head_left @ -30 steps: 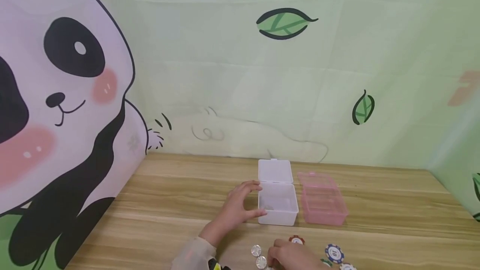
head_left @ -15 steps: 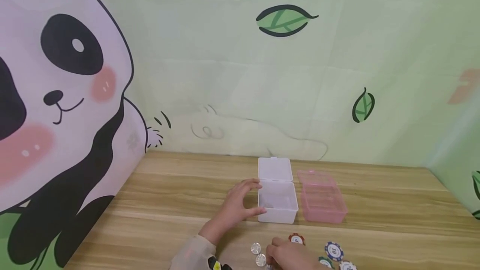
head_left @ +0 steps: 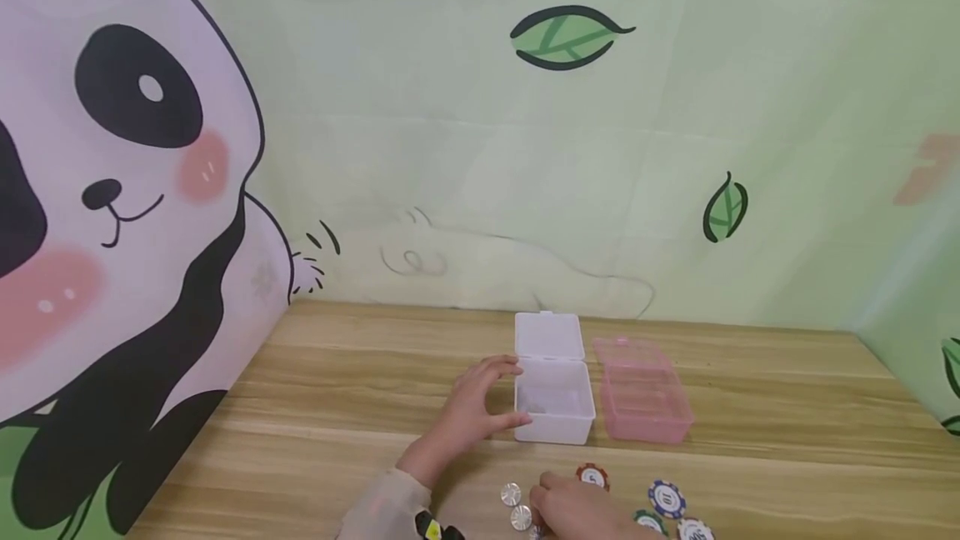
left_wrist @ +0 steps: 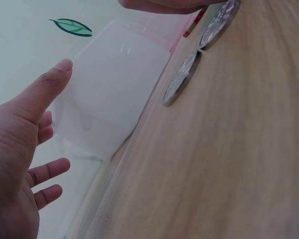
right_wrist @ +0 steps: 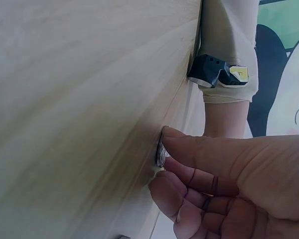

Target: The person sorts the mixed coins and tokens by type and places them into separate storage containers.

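In the head view, my left hand (head_left: 472,407) is at the left side of an open white plastic box (head_left: 553,430), its thumb by the front rim and fingertips by the back. The left wrist view shows that thumb fairly straight and the fingers spread loosely beside the box. My right hand (head_left: 581,511) is low on the table, in front of the box. Its thumb and fingers pinch the edges of a silver coin (right_wrist: 161,153) at the tabletop. Two more silver coins, a far coin (head_left: 511,494) and a near coin (head_left: 521,517), lie just left of it.
An open pink see-through box (head_left: 648,423) stands right of the white one. Poker chips lie around the right hand: a red chip (head_left: 592,476), a blue chip (head_left: 667,498), a green chip (head_left: 649,521) and a dark-red-edged chip (head_left: 696,530). A printed cloth wall (head_left: 450,148) rises behind.
The head view has tilted down slightly, so everything sits a little higher in it. My left hand stays by the white box; the right fingers have hardly moved at the coin.
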### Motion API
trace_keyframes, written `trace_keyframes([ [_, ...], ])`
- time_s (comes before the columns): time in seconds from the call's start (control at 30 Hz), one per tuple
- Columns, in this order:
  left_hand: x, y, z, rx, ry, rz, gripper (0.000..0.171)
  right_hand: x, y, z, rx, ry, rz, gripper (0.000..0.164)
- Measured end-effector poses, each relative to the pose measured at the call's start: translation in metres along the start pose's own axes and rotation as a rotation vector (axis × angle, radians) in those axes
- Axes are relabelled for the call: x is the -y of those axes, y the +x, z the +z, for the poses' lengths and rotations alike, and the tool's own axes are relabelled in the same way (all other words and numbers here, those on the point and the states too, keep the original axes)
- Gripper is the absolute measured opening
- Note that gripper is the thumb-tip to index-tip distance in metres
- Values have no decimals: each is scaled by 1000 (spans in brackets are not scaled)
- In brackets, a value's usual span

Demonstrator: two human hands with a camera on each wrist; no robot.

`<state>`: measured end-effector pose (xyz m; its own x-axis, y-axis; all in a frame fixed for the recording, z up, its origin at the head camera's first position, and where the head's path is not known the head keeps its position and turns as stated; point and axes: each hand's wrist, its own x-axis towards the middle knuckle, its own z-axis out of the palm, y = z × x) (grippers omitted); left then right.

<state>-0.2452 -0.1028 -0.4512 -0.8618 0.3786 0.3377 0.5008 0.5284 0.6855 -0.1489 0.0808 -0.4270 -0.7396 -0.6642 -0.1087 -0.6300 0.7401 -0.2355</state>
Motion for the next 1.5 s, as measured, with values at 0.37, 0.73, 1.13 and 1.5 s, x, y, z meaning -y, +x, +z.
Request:
trace_keyframes([
  [0.37, 0, 1, -1, 0, 2, -9, 59, 3, 1, -5, 59, 47, 48, 15],
  [0.73, 0, 1, 0, -5, 4, 10, 60, 2, -3, -5, 50, 176, 64, 21],
  [1.13, 1, 1, 0, -7, -3, 21, 60, 1, -4, -6, 44, 282, 1, 19],
  [1.5, -1, 0, -1, -8, -12, 16, 60, -5, -9, -18, 14, 384, -43, 15],
])
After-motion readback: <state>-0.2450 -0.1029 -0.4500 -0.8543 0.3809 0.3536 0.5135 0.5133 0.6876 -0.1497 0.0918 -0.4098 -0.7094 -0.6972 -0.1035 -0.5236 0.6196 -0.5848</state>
